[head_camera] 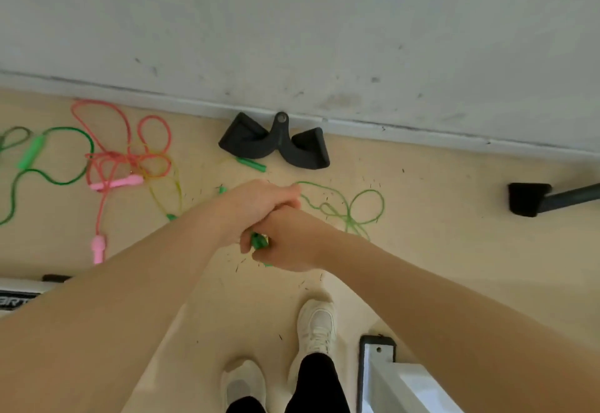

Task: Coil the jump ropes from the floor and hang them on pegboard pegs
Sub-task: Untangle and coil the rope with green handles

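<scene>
Holding my two hands together above the floor [438, 250], I see the left hand [256, 208] and the right hand [289, 243] meeting over a green handle [259, 242]. Both sets of fingers are curled closed: the right hand's are wrapped round that handle, while the left hand is a closed fist pressed against the right, and whether it pinches handle or cord I cannot tell. Bringing the hands close this way is, I judge, how a coil gets started, one hand anchoring while the other feeds.

The light green rope [350, 211] trails from under my hands and lies in loose loops on the floor to my right, not yet gathered. A second green handle [251, 164] rests near a black grip attachment [276, 144] against the wall [292, 22]. To my left lie a pink rope [130, 152] in a tangle with its pink handles [117, 182], and a darker green rope [52, 159] beside it; both wait untouched. No pegboard is in view, so hanging remains some way off. My shoes [316, 325] stand just behind the work.
</scene>
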Demonstrator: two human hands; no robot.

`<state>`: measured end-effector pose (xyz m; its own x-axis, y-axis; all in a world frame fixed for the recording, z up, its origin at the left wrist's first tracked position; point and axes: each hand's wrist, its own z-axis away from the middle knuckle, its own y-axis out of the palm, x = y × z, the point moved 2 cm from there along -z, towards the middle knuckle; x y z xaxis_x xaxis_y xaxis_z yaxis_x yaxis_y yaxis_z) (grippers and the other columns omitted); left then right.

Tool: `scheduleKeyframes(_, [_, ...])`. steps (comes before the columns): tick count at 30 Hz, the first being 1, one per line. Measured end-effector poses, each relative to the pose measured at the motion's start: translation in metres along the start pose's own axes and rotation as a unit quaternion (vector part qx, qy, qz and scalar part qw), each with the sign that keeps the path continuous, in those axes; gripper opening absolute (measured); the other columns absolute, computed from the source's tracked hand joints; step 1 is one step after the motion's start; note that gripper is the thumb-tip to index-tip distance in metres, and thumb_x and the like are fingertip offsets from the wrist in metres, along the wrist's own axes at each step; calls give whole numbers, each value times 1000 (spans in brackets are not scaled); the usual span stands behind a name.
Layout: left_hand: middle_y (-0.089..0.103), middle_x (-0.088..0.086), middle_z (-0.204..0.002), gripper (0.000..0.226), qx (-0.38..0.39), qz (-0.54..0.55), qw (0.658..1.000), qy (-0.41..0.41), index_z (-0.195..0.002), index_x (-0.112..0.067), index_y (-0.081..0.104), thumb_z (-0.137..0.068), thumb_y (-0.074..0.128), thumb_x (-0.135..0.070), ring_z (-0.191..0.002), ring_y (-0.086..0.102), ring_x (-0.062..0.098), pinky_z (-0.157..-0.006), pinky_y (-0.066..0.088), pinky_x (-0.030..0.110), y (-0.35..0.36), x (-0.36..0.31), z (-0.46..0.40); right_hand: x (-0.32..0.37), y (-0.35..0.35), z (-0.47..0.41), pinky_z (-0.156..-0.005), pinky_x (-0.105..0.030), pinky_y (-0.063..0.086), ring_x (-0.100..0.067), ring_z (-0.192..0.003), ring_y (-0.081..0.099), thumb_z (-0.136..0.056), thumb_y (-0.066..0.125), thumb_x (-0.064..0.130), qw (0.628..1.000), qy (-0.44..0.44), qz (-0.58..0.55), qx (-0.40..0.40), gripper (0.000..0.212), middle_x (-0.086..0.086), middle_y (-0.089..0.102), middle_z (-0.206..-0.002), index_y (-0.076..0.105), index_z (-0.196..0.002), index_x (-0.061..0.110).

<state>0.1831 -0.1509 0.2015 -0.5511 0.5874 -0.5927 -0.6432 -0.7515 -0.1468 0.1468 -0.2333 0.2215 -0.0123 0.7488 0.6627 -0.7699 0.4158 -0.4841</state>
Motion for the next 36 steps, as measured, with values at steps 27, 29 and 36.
scheduleKeyframes(27, [65,-7,-66,39,-92,451,790,405,-137,-37,36,-102,30,-20,-35,19,3,-37,16,15,-63,-258,496,235,-200,438,-86,-33,42,-17,-74,54,-90,57,23,847,80,-317,-419,29,2,47,-68,46,-63,17])
scheduleKeyframes(29, [67,-6,-67,43,-140,477,766,407,-143,-32,29,-102,31,-20,-36,20,4,-37,17,15,-66,-258,505,228,-202,468,-82,-32,45,-18,-68,49,-91,55,15,800,39,-400,-446,20,-1,42,-68,52,-72,12])
scheduleKeyframes(36, [71,1,-77,36,-84,389,830,391,-136,-35,37,-102,30,-24,-41,39,6,-39,32,14,-11,-269,529,239,-204,492,-51,-21,33,-13,-59,45,-90,54,16,883,143,-125,-428,18,1,58,-69,70,-87,10])
